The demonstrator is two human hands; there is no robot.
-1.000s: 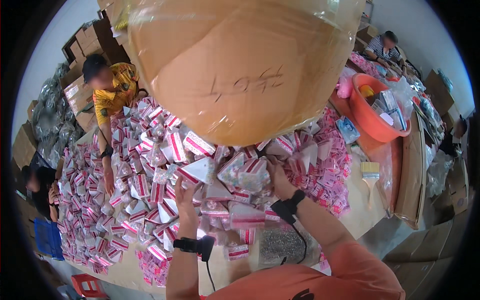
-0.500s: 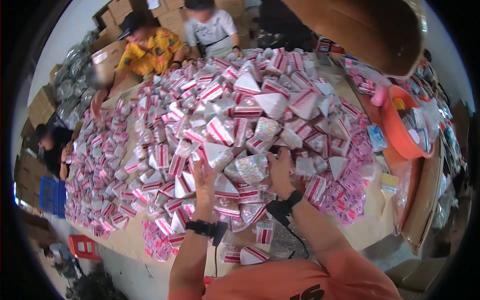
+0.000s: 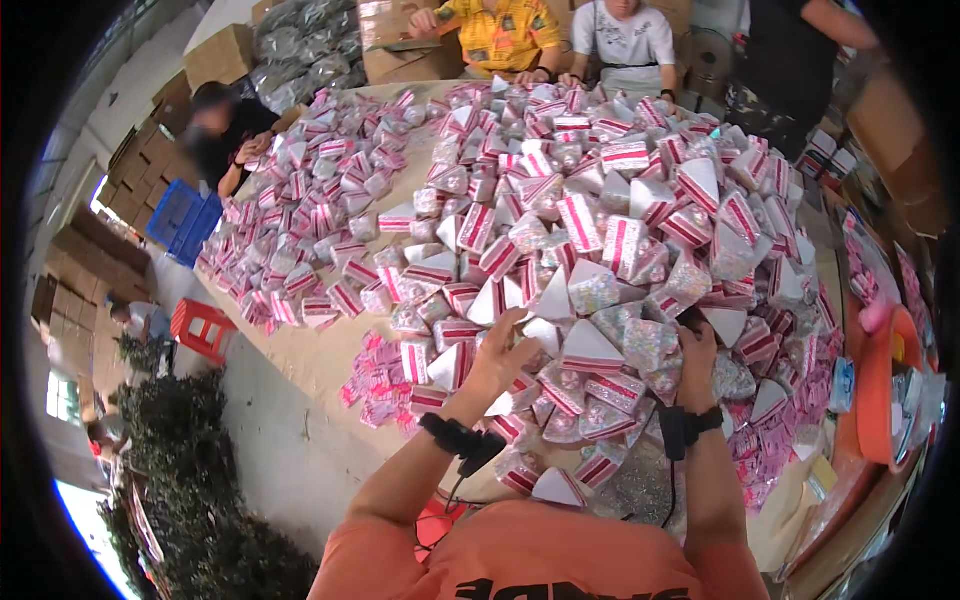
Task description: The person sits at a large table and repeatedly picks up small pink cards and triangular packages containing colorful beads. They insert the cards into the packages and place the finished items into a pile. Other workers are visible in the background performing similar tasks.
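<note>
item: wedge-shaped packs [image 3: 590,348], many, clear-wrapped, white faces, red-striped sides; heaped over the worktop [image 3: 312,375] from near its far edge to its near edge, the closest lying between the hands

item: shiny pack [image 3: 648,345], toward the worktop's near edge, right of the middle; against the fingers of the right hand

handling, as judged: light for their bulk; probably a firm, foam-like body under a loose skin; wrap likely slick, so packs may slide on one another; pointed corners look easiest to dent; best hold across two opposite sides, thumb facing fingers, clear of the tips

left hand [image 3: 492,365]: extends over the near edge, open, fingers spread and slightly bent, palm toward the packs, nothing seen in its grasp

right hand [image 3: 697,368]: at the right flank of the shiny pack, fingers curled inward, tips partly hidden; whether it grips or merely touches, cannot tell

forearms [image 3: 400,480]: both angled forward, set apart, a black wrist strap [image 3: 445,435] on each
</note>
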